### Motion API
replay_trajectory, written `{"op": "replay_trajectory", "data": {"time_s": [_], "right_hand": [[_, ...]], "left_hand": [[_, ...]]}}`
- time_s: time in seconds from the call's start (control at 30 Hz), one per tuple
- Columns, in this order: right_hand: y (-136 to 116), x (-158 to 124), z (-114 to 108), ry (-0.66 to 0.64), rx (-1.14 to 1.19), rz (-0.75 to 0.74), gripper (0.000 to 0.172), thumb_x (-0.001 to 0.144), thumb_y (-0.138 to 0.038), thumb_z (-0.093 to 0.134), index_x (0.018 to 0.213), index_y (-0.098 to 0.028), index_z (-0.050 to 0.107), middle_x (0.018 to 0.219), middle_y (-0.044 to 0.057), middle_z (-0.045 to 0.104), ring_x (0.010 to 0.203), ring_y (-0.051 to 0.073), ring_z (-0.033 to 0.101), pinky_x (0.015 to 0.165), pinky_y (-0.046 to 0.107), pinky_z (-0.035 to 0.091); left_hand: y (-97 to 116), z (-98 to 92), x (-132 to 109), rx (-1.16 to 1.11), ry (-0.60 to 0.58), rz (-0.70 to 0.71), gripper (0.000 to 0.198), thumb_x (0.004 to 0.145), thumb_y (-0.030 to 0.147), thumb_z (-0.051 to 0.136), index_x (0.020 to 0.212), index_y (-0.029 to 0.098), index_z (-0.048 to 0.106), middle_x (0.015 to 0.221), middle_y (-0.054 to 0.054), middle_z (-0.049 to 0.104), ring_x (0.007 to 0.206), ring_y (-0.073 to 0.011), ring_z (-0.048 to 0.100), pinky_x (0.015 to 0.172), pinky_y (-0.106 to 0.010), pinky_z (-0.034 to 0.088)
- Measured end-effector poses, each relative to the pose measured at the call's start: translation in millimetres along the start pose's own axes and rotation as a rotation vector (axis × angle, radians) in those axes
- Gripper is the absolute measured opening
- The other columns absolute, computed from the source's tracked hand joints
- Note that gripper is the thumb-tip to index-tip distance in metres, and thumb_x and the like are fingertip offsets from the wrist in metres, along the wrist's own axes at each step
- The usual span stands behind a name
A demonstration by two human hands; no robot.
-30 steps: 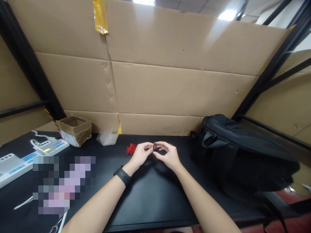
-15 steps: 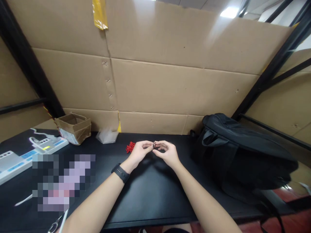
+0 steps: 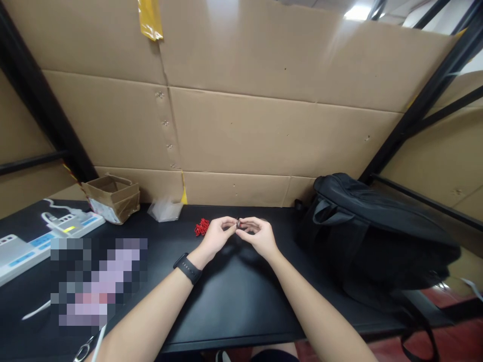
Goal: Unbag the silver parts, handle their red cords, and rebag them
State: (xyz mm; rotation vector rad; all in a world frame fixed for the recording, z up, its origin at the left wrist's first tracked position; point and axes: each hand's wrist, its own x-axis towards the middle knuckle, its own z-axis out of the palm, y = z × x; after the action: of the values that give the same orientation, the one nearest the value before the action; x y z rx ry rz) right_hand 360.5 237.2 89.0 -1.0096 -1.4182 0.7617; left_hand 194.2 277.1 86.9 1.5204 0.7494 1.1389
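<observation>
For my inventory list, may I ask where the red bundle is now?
In the head view, the red bundle lies on the black table, just left of the left hand and right of the translucent plastic.

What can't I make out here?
Head view:
Small dark object: too small to identify, partly covered by the left hand and right hand.
Cardboard box: bottom hidden by its near walls.
White power strip: cut off by the left edge.
Lilac item: blurred by pixelation.
</observation>
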Motion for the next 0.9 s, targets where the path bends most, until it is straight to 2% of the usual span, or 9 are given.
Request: {"op": "replay_trajectory", "data": {"time_s": [0.13, 0.23, 0.33, 0.47, 0.57, 0.63, 0.7, 0.77, 0.9], "right_hand": [[1, 0, 0, -0.030, 0.024, 0.007, 0.039, 0.066, -0.033, 0.086, 0.100, -0.019, 0.071, 0.104, 0.011, 0.077, 0.095, 0.026, 0.075, 0.080, 0.038, 0.062], [1, 1, -1, -0.056, 0.058, 0.026, 0.036, 0.064, -0.036, 0.088, 0.090, -0.019, 0.071, 0.105, 0.011, 0.077, 0.097, 0.027, 0.074, 0.083, 0.039, 0.062], [2, 2, -3, -0.077, 0.103, 0.071, 0.034, 0.063, -0.039, 0.088, 0.083, -0.018, 0.071, 0.105, 0.012, 0.077, 0.096, 0.027, 0.075, 0.089, 0.042, 0.061], [3, 3, -4, -0.106, 0.118, 0.075, 0.029, 0.074, -0.042, 0.081, 0.086, -0.018, 0.072, 0.112, 0.012, 0.075, 0.094, 0.025, 0.075, 0.090, 0.042, 0.060], [3, 2, -6, -0.109, -0.019, -0.008, 0.021, 0.084, -0.041, 0.072, 0.087, -0.020, 0.071, 0.114, 0.010, 0.073, 0.096, 0.023, 0.073, 0.082, 0.037, 0.060], [2, 2, -8, -0.102, -0.186, -0.084, 0.016, 0.089, -0.037, 0.066, 0.086, -0.021, 0.071, 0.115, 0.009, 0.070, 0.102, 0.022, 0.069, 0.080, 0.035, 0.059], [0, 2, -10, -0.098, -0.375, -0.170, 0.012, 0.090, -0.031, 0.064, 0.085, -0.022, 0.070, 0.116, 0.009, 0.067, 0.108, 0.024, 0.065, 0.086, 0.039, 0.055], [-1, 2, -11, -0.096, -0.520, -0.243, 0.007, 0.090, -0.026, 0.064, 0.086, -0.023, 0.068, 0.115, 0.008, 0.065, 0.111, 0.025, 0.060, 0.097, 0.045, 0.049], [-2, 1, -13, -0.104, -0.602, -0.285, 0.007, 0.092, -0.020, 0.060, 0.089, -0.024, 0.065, 0.115, 0.008, 0.062, 0.110, 0.025, 0.057, 0.101, 0.047, 0.043]], "left_hand": [[0, -2.0, 0, -0.034, 0.028, 0.053, 0.025, 0.076, 0.027, 0.076, 0.094, 0.018, 0.060, 0.092, -0.003, 0.070, 0.090, -0.0171, 0.069, 0.085, -0.028, 0.051], [1, -5.2, 0, -0.065, -0.010, 0.042, 0.032, 0.077, 0.027, 0.076, 0.099, 0.020, 0.054, 0.092, -0.002, 0.068, 0.089, -0.0160, 0.069, 0.082, -0.026, 0.051], [0, -7.2, 0, -0.056, -0.051, 0.037, 0.033, 0.080, 0.028, 0.075, 0.104, 0.020, 0.053, 0.096, -0.003, 0.068, 0.091, -0.0162, 0.069, 0.084, -0.028, 0.051], [-3, -7.5, 1, 0.007, -0.042, 0.073, 0.038, 0.082, 0.029, 0.074, 0.114, 0.020, 0.056, 0.098, -0.004, 0.069, 0.091, -0.0161, 0.068, 0.090, -0.030, 0.051], [-4, -8.9, 3, 0.088, -0.072, 0.107, 0.036, 0.082, 0.029, 0.073, 0.114, 0.019, 0.060, 0.099, -0.006, 0.070, 0.092, -0.0176, 0.068, 0.093, -0.034, 0.051], [-3, -10.8, 4, 0.169, -0.055, 0.157, 0.026, 0.087, 0.029, 0.067, 0.110, 0.019, 0.064, 0.104, -0.007, 0.070, 0.098, -0.0193, 0.067, 0.097, -0.036, 0.049], [0, -12.7, 5, 0.281, 0.006, 0.230, 0.020, 0.092, 0.028, 0.057, 0.108, 0.021, 0.068, 0.112, -0.008, 0.068, 0.109, -0.0209, 0.063, 0.103, -0.039, 0.045], [4, -13.4, 3, 0.409, 0.033, 0.278, 0.023, 0.095, 0.030, 0.052, 0.106, 0.025, 0.072, 0.118, -0.007, 0.065, 0.118, -0.0218, 0.058, 0.108, -0.040, 0.041], [7, -9.9, -4, 0.683, -0.066, 0.251, 0.017, 0.087, 0.038, 0.066, 0.098, 0.029, 0.076, 0.123, -0.005, 0.065, 0.118, -0.0265, 0.056, 0.105, -0.044, 0.039]]}}
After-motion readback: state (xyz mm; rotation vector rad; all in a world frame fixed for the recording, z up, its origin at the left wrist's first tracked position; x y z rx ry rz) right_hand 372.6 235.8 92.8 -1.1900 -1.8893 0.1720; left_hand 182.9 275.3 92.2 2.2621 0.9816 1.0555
